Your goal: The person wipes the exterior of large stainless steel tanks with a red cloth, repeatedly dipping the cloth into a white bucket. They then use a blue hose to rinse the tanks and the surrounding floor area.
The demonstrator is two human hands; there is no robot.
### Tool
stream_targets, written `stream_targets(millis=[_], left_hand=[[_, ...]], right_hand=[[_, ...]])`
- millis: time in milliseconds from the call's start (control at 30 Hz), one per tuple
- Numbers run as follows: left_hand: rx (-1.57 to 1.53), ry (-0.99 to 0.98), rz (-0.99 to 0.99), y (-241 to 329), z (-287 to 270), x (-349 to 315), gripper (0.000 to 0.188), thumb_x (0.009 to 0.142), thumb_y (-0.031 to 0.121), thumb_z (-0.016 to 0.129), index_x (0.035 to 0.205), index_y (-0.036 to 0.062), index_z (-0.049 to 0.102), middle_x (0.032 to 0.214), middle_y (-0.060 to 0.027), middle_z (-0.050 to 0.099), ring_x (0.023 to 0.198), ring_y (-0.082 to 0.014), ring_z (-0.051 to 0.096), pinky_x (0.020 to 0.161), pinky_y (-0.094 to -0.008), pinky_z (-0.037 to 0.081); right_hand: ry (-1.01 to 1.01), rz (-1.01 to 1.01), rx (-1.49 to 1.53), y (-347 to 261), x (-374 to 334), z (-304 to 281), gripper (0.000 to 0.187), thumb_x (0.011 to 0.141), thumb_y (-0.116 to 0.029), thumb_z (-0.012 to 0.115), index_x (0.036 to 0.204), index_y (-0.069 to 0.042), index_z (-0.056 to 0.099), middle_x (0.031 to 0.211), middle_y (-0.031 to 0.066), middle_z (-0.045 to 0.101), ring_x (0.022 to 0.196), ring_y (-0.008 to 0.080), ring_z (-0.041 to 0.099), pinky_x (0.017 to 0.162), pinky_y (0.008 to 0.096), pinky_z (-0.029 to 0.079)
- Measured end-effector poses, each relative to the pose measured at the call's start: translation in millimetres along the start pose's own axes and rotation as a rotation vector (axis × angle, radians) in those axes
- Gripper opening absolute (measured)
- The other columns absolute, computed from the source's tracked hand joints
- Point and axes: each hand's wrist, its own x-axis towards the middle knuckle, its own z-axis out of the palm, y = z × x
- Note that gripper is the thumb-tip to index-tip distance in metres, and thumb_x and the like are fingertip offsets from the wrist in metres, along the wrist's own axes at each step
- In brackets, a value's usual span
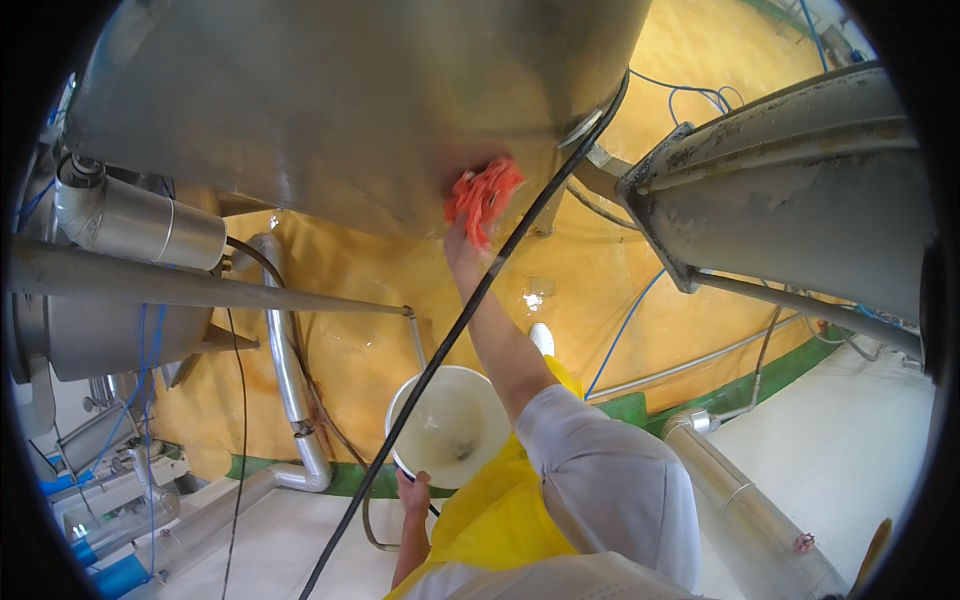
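Observation:
My right arm reaches up to the big steel tank (330, 110), and my right hand (461, 243) is closed on a bunched red cloth (484, 196). The cloth lies against the lower part of the tank wall and hides most of the fingers. Below, my left hand (413, 494) grips the near rim of a white bucket (490, 400). Some cloudy liquid seems to be in the bucket, with a darker patch near its bottom. A black cable (440, 358) runs diagonally in front of the bucket and my right forearm.
Wet yellow floor (370, 270) lies under the tank. On the left are a silver-clad pipe (285, 350) and a long grey bar (200, 285). A large grey metal housing (790, 200) stands at right. Blue hoses (625, 325) and more pipes cross the floor.

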Motion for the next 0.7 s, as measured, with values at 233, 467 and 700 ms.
stream_targets(millis=[233,467,700], left_hand=[[-0.068,-0.023,-0.129,-14,-21,13,0.052,0.072,0.022,0.063,0.119,0.0033,0.052,0.092,-0.0112,0.059,0.083,-0.0236,0.057,0.075,-0.0390,0.048],[-0.128,-0.017,-0.113,-27,-41,23,0.040,0.074,0.022,0.063,0.107,0.0027,0.051,0.072,-0.0059,0.052,0.053,-0.0184,0.048,0.048,-0.0351,0.041],[-0.153,-0.105,0.002,-81,-38,83,0.030,0.077,0.021,0.060,0.100,0.0039,0.052,0.070,-0.0036,0.050,0.050,-0.0142,0.045,0.042,-0.0323,0.035]], right_hand=[[0.376,-0.269,0.403,-41,43,41,0.027,0.100,-0.027,0.051,0.119,-0.009,0.055,0.092,0.0037,0.064,0.070,0.0159,0.062,0.061,0.0300,0.052],[0.556,-0.090,0.741,30,97,-28,0.027,0.100,-0.028,0.050,0.119,-0.009,0.055,0.091,0.0029,0.062,0.067,0.0149,0.060,0.059,0.0287,0.051],[0.516,-0.206,0.633,-10,99,5,0.036,0.100,-0.025,0.052,0.129,-0.005,0.051,0.119,0.0068,0.059,0.110,0.0176,0.054,0.093,0.0353,0.045]])
